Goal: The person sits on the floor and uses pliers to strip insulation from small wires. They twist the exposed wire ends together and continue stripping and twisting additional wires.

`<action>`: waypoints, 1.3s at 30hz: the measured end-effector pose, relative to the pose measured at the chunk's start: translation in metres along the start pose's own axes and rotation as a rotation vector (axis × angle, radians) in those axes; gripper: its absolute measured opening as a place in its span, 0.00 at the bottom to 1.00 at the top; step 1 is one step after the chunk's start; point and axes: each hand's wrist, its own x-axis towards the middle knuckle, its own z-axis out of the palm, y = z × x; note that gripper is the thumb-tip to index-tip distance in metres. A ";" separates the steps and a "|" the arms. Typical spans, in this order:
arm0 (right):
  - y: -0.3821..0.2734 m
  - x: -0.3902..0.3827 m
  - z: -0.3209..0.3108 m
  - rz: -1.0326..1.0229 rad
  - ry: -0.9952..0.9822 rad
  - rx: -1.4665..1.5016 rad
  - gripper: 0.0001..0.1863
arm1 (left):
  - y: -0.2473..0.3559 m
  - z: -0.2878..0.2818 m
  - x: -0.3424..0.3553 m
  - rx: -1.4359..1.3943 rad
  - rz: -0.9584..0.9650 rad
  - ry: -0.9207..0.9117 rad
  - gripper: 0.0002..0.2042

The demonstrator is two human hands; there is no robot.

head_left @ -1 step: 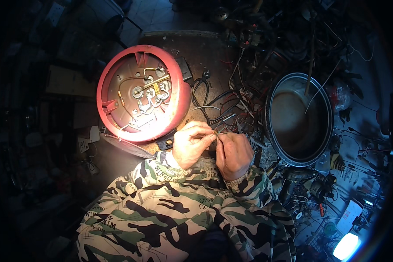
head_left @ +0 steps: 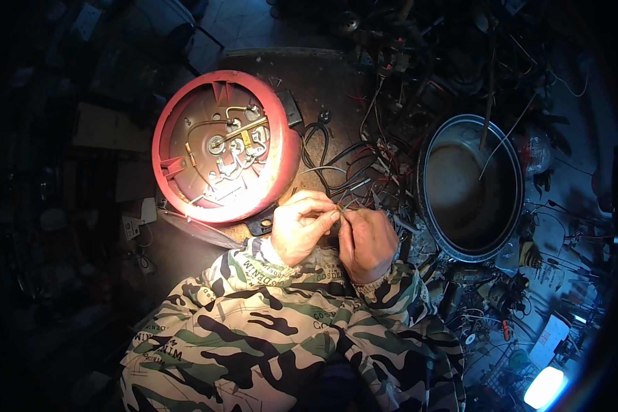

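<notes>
Left hand (head_left: 297,230) and right hand (head_left: 369,239) are meeting fingertip to fingertip, both pinching a thin wire-like bit (head_left: 340,207), detail too small. Red housing (head_left: 290,158) is sitting at their 10 o'clock, black plug (head_left: 325,117) lying at 12.

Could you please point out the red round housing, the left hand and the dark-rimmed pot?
Red round housing (head_left: 285,161): head view, on its right side wall.
Left hand (head_left: 297,229): head view, on the middle of the hand.
Dark-rimmed pot (head_left: 453,180): head view, on its bare inside.
</notes>
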 end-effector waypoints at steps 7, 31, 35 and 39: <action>-0.002 -0.001 0.000 0.024 -0.006 0.022 0.13 | -0.002 -0.001 0.000 0.108 0.097 0.017 0.05; -0.007 0.002 -0.010 0.500 -0.114 0.395 0.09 | -0.004 -0.006 0.007 0.390 0.459 0.019 0.07; -0.004 -0.002 -0.010 0.522 -0.134 0.446 0.09 | -0.003 -0.007 0.008 0.402 0.462 0.013 0.07; -0.004 -0.002 -0.010 0.515 -0.121 0.470 0.09 | -0.001 -0.005 0.008 0.393 0.454 0.017 0.07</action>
